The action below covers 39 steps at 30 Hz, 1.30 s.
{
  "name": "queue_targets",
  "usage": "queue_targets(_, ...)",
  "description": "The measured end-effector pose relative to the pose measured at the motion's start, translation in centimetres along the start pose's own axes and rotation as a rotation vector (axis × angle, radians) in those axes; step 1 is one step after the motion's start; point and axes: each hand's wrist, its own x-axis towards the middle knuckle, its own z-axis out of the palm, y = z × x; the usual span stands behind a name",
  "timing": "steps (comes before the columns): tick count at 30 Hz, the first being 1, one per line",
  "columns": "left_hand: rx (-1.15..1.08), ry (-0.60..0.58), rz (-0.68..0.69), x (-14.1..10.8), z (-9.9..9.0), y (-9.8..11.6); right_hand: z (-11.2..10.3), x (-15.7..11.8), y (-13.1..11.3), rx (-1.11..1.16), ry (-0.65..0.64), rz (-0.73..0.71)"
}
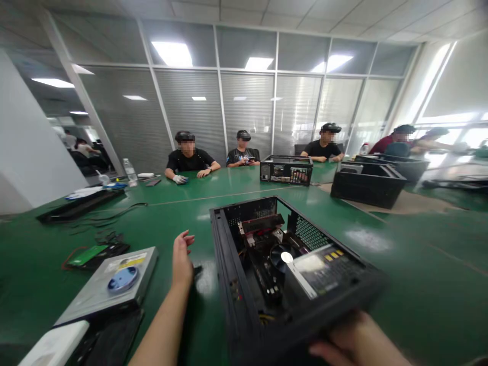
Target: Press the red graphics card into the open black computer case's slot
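Observation:
An open black computer case lies on its side on the green table, its inside facing up. Within it are a power supply with a label, a round fan and boards. My right hand grips the near right edge of the case from below, its fingers partly hidden under it. My left hand is raised left of the case, apart from it, fingers loosely curved with nothing in them.
At the left lie an optical drive with a blue tape roll, a green circuit board, a white box and cables. Farther off are more cases, a bottle and several seated people.

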Motion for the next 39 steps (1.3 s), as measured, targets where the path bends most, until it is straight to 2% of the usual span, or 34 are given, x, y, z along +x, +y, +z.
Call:
queue_targets(2,0.002,0.155,-0.020,0.8,-0.9,-0.9,1.4,7.3,0.6,0.007,-0.053,0.040)
queue_targets(4,-0.001,0.220,-0.018,1.1,-0.9,-1.6,2.4,16.4,0.5,0.004,-0.089,0.056)
queue_targets(6,0.034,0.177,0.021,1.0,-0.4,-2.1,3.5,25.5,-0.5,-0.011,-0.087,0.020)
queue_targets(8,0.093,0.113,0.084,0.7,-0.1,-2.3,5.3,33.0,-2.2,0.003,-0.095,-0.031)
queue_targets(10,0.130,0.105,0.118,0.4,0.0,-2.4,7.7,38.0,-4.2,0.024,-0.109,-0.069)
queue_targets(13,0.155,0.117,0.106,0.2,-0.2,-2.3,11.3,40.8,-6.5,0.069,-0.117,-0.129)
queue_targets(16,0.205,0.041,0.117,0.0,-0.2,-2.1,13.3,39.9,-7.0,0.113,-0.097,-0.191)
queue_targets(19,0.237,-0.002,0.120,-0.1,0.0,-1.8,12.7,36.3,-5.9,0.146,-0.072,-0.222)
queue_targets(21,0.251,-0.012,0.107,-0.1,0.1,-1.7,11.2,32.6,-4.8,0.156,-0.066,-0.236)
queue_targets(25,0.266,-0.043,0.102,0.0,0.3,-1.6,7.6,23.2,-2.1,0.255,-0.092,-0.257)
queue_targets(28,0.262,-0.073,0.095,0.2,0.4,-1.6,5.9,16.9,0.3,0.348,-0.115,-0.136)
queue_targets(30,0.276,-0.090,0.093,0.3,0.5,-1.6,5.4,13.9,2.1,0.382,-0.102,-0.014)
queue_targets(33,0.306,-0.130,0.090,0.3,0.6,-1.5,4.8,12.1,4.6,0.382,-0.023,0.088)
queue_targets(37,0.349,-0.203,0.083,0.2,0.8,-1.2,3.2,13.0,7.5,0.398,0.134,0.093)
queue_targets(39,0.398,-0.244,0.081,0.1,0.8,-1.0,2.4,13.6,8.5,0.393,0.168,0.083)
